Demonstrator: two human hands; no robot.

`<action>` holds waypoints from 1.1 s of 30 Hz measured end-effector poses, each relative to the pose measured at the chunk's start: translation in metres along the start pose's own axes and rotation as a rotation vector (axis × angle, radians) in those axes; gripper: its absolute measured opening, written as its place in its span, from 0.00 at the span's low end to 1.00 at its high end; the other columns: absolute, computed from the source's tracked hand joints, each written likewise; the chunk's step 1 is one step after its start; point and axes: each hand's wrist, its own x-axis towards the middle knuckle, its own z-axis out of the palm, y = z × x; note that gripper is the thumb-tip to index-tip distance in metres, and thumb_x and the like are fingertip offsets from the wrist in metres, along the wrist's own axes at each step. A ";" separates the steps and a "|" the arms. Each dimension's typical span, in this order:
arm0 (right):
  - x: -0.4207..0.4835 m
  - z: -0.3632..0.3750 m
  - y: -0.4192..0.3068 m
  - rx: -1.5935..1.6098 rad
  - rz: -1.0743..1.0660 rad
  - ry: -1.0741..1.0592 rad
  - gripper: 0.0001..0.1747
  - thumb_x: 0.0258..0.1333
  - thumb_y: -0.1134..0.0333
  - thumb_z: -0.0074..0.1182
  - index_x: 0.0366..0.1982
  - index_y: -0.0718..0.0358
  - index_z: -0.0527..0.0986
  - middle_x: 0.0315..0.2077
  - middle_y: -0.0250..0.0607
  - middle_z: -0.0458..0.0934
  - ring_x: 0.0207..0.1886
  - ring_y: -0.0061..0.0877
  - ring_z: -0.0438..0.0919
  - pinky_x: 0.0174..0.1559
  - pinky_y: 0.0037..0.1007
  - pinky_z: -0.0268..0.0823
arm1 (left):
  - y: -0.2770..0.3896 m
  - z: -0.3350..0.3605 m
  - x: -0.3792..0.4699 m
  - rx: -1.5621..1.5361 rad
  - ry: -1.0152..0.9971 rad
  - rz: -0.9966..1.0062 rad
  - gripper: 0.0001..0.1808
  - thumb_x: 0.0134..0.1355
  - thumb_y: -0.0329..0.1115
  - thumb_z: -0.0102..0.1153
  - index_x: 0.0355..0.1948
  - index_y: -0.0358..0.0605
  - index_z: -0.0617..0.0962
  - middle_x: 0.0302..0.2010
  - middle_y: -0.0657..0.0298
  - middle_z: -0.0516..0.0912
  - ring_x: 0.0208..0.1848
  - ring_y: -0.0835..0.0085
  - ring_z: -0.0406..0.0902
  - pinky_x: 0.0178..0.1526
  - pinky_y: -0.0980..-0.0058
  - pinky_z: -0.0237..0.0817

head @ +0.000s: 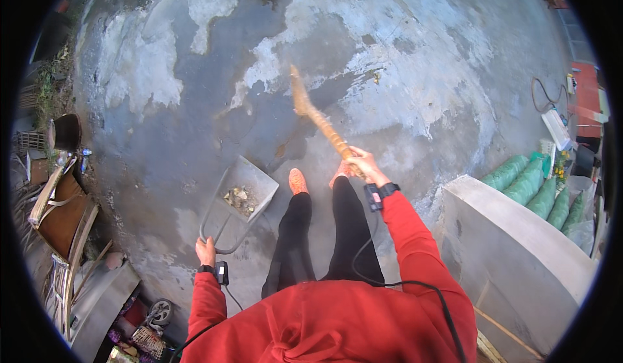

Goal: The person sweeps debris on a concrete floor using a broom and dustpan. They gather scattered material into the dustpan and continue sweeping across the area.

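My right hand [364, 162] is closed around the handle of a short straw broom [327, 127]. The broom's blurred head points forward over the wet concrete floor. On the left, my left hand [206, 252] grips the looped tube handle of a grey metal dustpan [247, 174]. A small heap of leaf-like debris [241, 198] lies in the pan. Between the pan and the broom are my orange shoes [298, 182]. Ahead of the broom a small scrap [376, 77] lies on the floor.
A low concrete wall [516, 246] stands close on my right, with several green filled sacks [528, 183] behind it. Broken wooden furniture [63, 212], a dark bucket [66, 132] and a wheel [160, 311] are on the left. A hose [540, 95] lies far right.
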 end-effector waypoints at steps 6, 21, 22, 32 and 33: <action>0.059 0.002 0.005 0.131 0.055 -0.147 0.39 0.37 0.74 0.60 0.56 0.67 0.61 0.29 0.40 0.75 0.22 0.21 0.74 0.18 0.23 0.65 | 0.013 0.008 -0.017 0.076 -0.025 -0.053 0.13 0.50 0.34 0.54 0.27 0.30 0.73 0.16 0.51 0.76 0.19 0.61 0.76 0.24 0.65 0.66; -0.048 -0.179 0.027 0.362 -0.141 0.053 0.26 0.47 0.73 0.50 0.52 0.63 0.63 0.22 0.37 0.74 0.18 0.21 0.73 0.15 0.24 0.66 | 0.154 0.040 -0.016 0.196 0.017 0.097 0.19 0.45 0.40 0.56 0.26 0.28 0.75 0.22 0.45 0.78 0.28 0.53 0.78 0.34 0.63 0.67; -0.054 -0.179 0.030 0.384 -0.071 0.107 0.31 0.45 0.75 0.52 0.55 0.63 0.60 0.23 0.38 0.74 0.19 0.23 0.73 0.15 0.25 0.67 | 0.166 0.043 -0.017 0.176 0.019 0.105 0.19 0.45 0.40 0.56 0.26 0.28 0.76 0.21 0.45 0.78 0.28 0.54 0.78 0.34 0.63 0.68; -0.089 -0.224 0.045 0.381 0.038 0.233 0.29 0.39 0.74 0.54 0.49 0.66 0.64 0.22 0.38 0.72 0.17 0.24 0.72 0.15 0.25 0.66 | 0.276 0.091 0.006 0.085 -0.057 0.224 0.20 0.47 0.42 0.53 0.25 0.29 0.76 0.17 0.49 0.78 0.26 0.58 0.79 0.33 0.66 0.68; -0.093 -0.229 0.048 0.389 0.039 0.278 0.28 0.39 0.74 0.54 0.48 0.66 0.64 0.22 0.38 0.72 0.17 0.24 0.72 0.15 0.25 0.66 | 0.285 0.098 0.013 0.043 -0.102 0.214 0.20 0.47 0.42 0.53 0.25 0.29 0.76 0.18 0.48 0.78 0.26 0.58 0.79 0.34 0.66 0.68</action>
